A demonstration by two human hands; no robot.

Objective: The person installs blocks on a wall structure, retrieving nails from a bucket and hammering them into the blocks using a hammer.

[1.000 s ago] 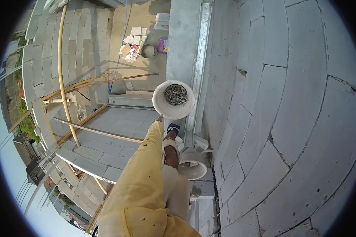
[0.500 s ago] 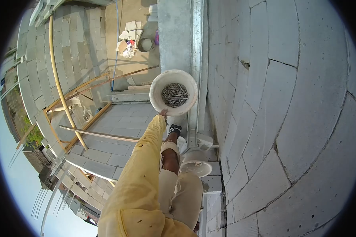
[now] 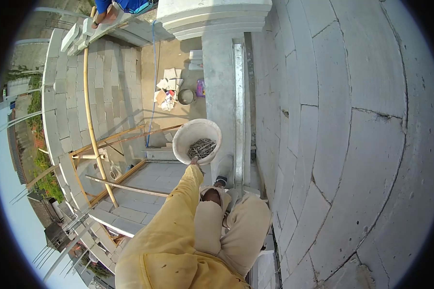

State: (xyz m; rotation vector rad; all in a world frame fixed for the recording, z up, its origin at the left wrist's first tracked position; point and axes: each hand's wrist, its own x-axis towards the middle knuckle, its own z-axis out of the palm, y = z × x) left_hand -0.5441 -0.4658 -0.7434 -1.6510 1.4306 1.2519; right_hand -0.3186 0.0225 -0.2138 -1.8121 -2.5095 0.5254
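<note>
My left hand (image 3: 194,162), at the end of a yellow sleeve, is closed on the near rim of a whitish, mortar-stained bucket (image 3: 181,142). Inside it lies a heap of grey metal nails (image 3: 202,148). The bucket hangs out in front of me above a grey concrete ledge, its mouth tipped partly toward me. Most of my fingers are hidden by the rim and the hand's own back. My right hand does not appear. Below the bucket, my foot and bent knees in pale trousers (image 3: 246,226) are on the narrow walkway.
A light block wall (image 3: 323,144) rises close on my right. A metal channel (image 3: 238,96) runs along the ledge. Stacked pale slabs (image 3: 214,17) stand ahead. To the left are a bamboo pole (image 3: 89,106), timber framing and a drop. A co-worker's blue-clad arm (image 3: 125,6) shows at top left.
The bucket has shifted lower and slightly left in view and tilted more. My legs have moved forward along the ledge. The stacked slabs and the co-worker have come into view.
</note>
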